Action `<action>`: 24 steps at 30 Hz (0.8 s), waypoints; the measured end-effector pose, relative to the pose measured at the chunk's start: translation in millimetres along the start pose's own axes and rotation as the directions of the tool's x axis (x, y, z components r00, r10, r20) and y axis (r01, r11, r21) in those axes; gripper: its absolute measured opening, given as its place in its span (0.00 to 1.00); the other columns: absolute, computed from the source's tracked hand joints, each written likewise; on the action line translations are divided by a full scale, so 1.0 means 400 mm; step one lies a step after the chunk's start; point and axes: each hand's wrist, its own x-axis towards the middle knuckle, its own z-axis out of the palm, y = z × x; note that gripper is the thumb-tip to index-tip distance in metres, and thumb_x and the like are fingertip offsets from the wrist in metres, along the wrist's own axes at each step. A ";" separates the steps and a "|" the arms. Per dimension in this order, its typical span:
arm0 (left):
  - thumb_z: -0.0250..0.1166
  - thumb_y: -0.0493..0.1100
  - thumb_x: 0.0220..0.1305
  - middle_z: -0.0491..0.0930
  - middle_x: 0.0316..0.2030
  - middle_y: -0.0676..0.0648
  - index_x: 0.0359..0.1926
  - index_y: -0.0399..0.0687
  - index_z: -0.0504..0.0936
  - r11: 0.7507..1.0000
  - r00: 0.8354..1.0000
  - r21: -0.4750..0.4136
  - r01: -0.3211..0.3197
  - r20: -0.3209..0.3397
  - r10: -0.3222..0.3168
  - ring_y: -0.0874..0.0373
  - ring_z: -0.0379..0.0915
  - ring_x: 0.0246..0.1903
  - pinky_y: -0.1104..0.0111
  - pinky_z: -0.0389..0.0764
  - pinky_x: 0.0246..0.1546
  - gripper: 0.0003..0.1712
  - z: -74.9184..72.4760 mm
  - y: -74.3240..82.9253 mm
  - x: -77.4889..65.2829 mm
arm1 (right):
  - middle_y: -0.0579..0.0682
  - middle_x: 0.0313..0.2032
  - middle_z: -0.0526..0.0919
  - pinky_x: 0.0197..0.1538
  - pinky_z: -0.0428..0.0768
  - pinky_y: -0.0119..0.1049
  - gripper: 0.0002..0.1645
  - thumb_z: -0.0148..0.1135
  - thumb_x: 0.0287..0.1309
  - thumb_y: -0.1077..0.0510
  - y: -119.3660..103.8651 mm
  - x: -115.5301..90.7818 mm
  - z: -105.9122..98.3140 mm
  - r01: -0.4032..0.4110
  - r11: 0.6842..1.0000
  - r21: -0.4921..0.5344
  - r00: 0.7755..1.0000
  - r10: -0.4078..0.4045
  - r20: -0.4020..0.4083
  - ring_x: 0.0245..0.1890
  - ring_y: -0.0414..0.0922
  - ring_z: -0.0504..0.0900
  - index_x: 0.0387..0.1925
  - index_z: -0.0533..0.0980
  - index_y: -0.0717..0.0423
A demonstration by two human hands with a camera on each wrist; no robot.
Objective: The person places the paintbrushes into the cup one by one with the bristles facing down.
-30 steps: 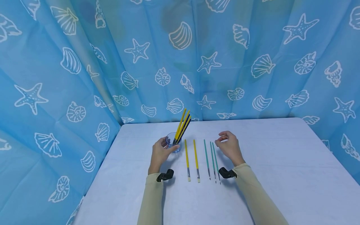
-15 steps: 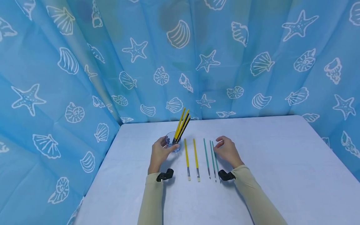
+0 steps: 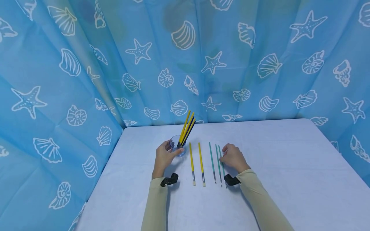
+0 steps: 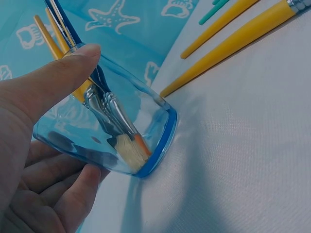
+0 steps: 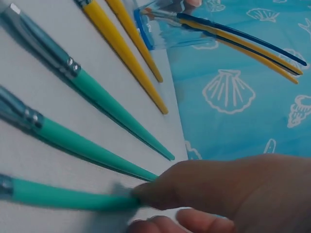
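L hand (image 3: pixel 165 157) grips the clear blue cup (image 4: pixel 146 97), thumb on one side, fingers round the other; yellow & dark brushes (image 3: pixel 187 128) stand tilted inside it, bristles down. Just R of the cup, 2 yellow brushes (image 3: pixel 201 158) lie on the white worktop (image 3: pixel 289 160), then 2 green brushes (image 3: pixel 212 160). Farther R of the cup, R hand (image 3: pixel 234 158) pinches the outermost green brush (image 5: pixel 73 196) by its handle btwn thumb & fingers; can't tell if it's lifted. Blue shell-print curtain (image 3: pixel 231 77) hangs behind the cup.
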 end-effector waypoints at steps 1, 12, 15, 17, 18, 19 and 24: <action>0.82 0.53 0.52 0.78 0.67 0.36 0.71 0.39 0.71 1.000 1.000 -0.001 -0.001 0.000 0.001 0.42 0.75 0.68 0.54 0.79 0.69 0.50 0.000 0.000 0.000 | 0.57 0.37 0.83 0.34 0.77 0.37 0.20 0.73 0.54 0.59 -0.003 -0.002 -0.003 -0.004 1.000 -0.026 1.000 0.004 -0.001 0.33 0.50 0.80 0.46 0.76 0.64; 0.82 0.55 0.52 0.78 0.67 0.35 0.72 0.39 0.71 1.000 1.000 -0.007 -0.015 0.000 0.015 0.42 0.76 0.68 0.54 0.80 0.69 0.51 0.003 -0.008 0.001 | 0.55 0.30 0.80 0.33 0.74 0.41 0.20 0.74 0.52 0.54 -0.010 -0.012 -0.014 -0.061 0.974 -0.216 0.998 0.066 0.014 0.29 0.51 0.77 0.40 0.77 0.63; 0.82 0.55 0.52 0.78 0.67 0.35 0.72 0.38 0.71 1.000 1.000 -0.008 -0.027 0.007 0.027 0.42 0.76 0.67 0.54 0.80 0.68 0.51 0.004 -0.010 -0.002 | 0.55 0.29 0.79 0.32 0.74 0.42 0.19 0.74 0.52 0.54 -0.006 -0.011 -0.014 -0.069 0.970 -0.232 0.997 0.072 0.002 0.28 0.50 0.76 0.38 0.76 0.64; 0.82 0.56 0.51 0.78 0.67 0.35 0.71 0.38 0.71 1.000 1.000 -0.007 -0.030 0.008 0.030 0.42 0.76 0.67 0.55 0.80 0.68 0.52 0.003 -0.010 -0.003 | 0.56 0.29 0.80 0.33 0.76 0.44 0.20 0.74 0.52 0.55 -0.004 -0.010 -0.014 -0.075 0.968 -0.241 0.997 0.075 -0.008 0.28 0.51 0.77 0.39 0.77 0.65; 0.82 0.56 0.51 0.78 0.66 0.35 0.71 0.38 0.71 0.999 0.999 -0.008 -0.031 0.008 0.031 0.42 0.76 0.67 0.55 0.80 0.68 0.52 0.002 -0.009 -0.003 | 0.57 0.30 0.81 0.34 0.77 0.45 0.21 0.74 0.52 0.55 -0.003 -0.010 -0.014 -0.078 0.966 -0.245 0.997 0.077 -0.014 0.29 0.51 0.77 0.41 0.78 0.66; 0.82 0.56 0.51 0.78 0.66 0.35 0.71 0.38 0.71 0.999 0.999 -0.009 -0.031 0.007 0.031 0.42 0.76 0.67 0.55 0.80 0.68 0.52 0.001 -0.008 -0.003 | 0.58 0.32 0.82 0.36 0.79 0.47 0.22 0.74 0.52 0.55 -0.002 -0.009 -0.014 -0.080 0.965 -0.249 0.997 0.077 -0.020 0.29 0.52 0.78 0.42 0.78 0.67; 0.82 0.55 0.51 0.78 0.67 0.35 0.72 0.37 0.71 0.999 1.000 -0.015 -0.029 0.008 0.029 0.41 0.75 0.68 0.54 0.79 0.69 0.52 -0.002 -0.006 -0.001 | 0.60 0.35 0.84 0.42 0.82 0.52 0.23 0.75 0.52 0.57 -0.003 -0.008 -0.014 -0.084 0.959 -0.269 0.996 0.074 -0.047 0.32 0.54 0.81 0.45 0.79 0.67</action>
